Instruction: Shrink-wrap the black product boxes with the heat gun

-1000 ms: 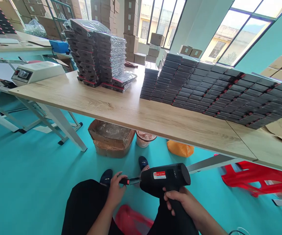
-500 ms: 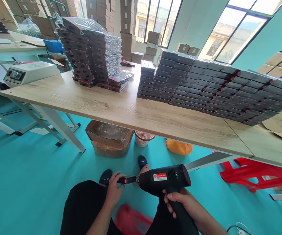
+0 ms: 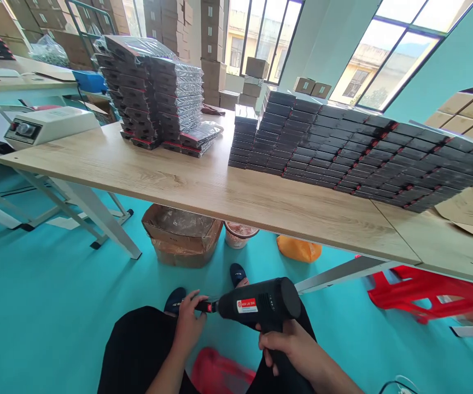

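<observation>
Right hand (image 3: 291, 347) low in view, fingers wrapped tight round the grip of a black pistol-shaped heat gun with a red-and-white label (image 3: 261, 303); forearm comes in from the lower right, wrist bent slightly inward. Gun body lies near level over the lap, nozzle end pointing toward the person's left.

Left hand (image 3: 189, 323) comes up from below, forearm across the black-trousered thigh. Thumb and fingertips pinched together on a small black-and-red piece (image 3: 204, 306) right at the gun's nozzle end. Cannot tell whether the piece touches the nozzle.

Below the hands: black trousers, two dark slippers on the teal floor (image 3: 35, 306), something red between the knees.

Beyond, under the table edge: an open brown cardboard carton lined with plastic film (image 3: 182, 235), a small pale tub (image 3: 239, 234) just beside it, an orange bag (image 3: 299, 248). A red plastic stool (image 3: 425, 287) lies off to the right.

Long light-wood table (image 3: 203, 189) runs across. On it, left, two tall stacks of film-wrapped black flat packs (image 3: 158, 98); right, a wide stepped bank of bare black flat boxes (image 3: 351, 148).

Far left, a white benchtop machine with a dial (image 3: 47, 125). Cardboard boxes stacked against the windows at the back.
</observation>
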`<state>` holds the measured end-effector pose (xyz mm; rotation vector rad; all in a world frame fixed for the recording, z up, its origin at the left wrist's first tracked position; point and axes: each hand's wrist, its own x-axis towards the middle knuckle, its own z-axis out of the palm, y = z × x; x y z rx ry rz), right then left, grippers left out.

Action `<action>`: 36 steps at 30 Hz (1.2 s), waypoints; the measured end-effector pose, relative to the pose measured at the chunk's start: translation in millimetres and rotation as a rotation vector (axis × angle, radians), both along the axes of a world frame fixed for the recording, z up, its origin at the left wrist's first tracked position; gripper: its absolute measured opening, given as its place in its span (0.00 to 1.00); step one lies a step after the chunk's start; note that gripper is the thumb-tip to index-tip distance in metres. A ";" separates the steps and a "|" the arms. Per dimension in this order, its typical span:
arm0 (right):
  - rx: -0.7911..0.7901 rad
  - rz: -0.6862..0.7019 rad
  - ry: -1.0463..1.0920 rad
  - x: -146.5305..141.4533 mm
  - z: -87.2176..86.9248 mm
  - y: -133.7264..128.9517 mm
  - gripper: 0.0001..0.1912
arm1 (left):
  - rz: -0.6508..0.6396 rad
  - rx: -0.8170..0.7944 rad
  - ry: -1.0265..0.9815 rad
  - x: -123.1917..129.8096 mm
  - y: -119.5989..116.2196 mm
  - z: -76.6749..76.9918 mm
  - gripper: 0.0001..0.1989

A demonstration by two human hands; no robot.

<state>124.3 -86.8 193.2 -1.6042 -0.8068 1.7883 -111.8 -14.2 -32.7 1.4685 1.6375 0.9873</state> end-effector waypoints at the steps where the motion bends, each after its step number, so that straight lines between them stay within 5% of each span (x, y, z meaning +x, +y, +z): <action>1: -0.002 0.023 0.037 0.0 -0.4 0.4 0.15 | 0.011 -0.008 -0.026 0.1 0.3 1.1 0.19; 10: -0.012 -0.163 -0.004 32.9 -9.0 5.0 0.18 | 0.185 -0.267 -0.423 2.7 -0.7 13.5 0.19; 20: 0.068 -0.031 0.020 13.4 -7.3 0.7 0.18 | 0.124 -0.153 -0.288 0.4 1.7 16.1 0.16; 25: 0.063 -0.093 -0.083 18.2 -10.5 5.1 0.16 | 0.201 -0.429 -0.679 1.1 -1.8 23.8 0.13; 30: 0.054 -0.053 0.143 10.4 4.9 7.6 0.19 | 0.278 -0.641 -0.948 4.2 -1.1 29.1 0.05; 36: -0.027 0.154 0.153 -3.3 18.8 0.5 0.12 | 0.200 -0.783 -1.177 -1.7 -0.1 43.2 0.18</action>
